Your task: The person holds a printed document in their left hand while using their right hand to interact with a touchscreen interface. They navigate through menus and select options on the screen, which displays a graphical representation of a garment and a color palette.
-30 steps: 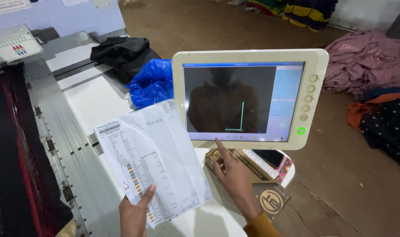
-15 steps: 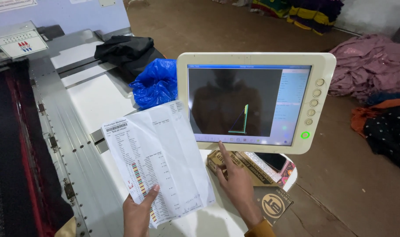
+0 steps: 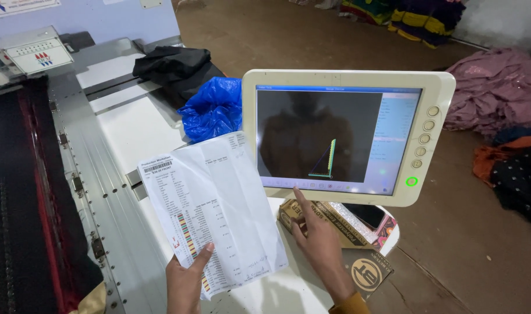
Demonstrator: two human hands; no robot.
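Head view: left hand point(image 3: 187, 282) pinches a creased printed sheet point(image 3: 213, 212); right hand point(image 3: 318, 241), forefinger out, touches the screen point(image 3: 335, 139).

A white printed sheet point(image 3: 213, 212), creased down its middle and carrying rows of small text with a column of coloured bars, is held up tilted at its lower edge. Beside it stands a cream touchscreen monitor point(image 3: 347, 136), its dark display showing a slim triangular figure

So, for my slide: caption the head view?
Left hand holds printed sheet; right hand fingertip touches monitor.
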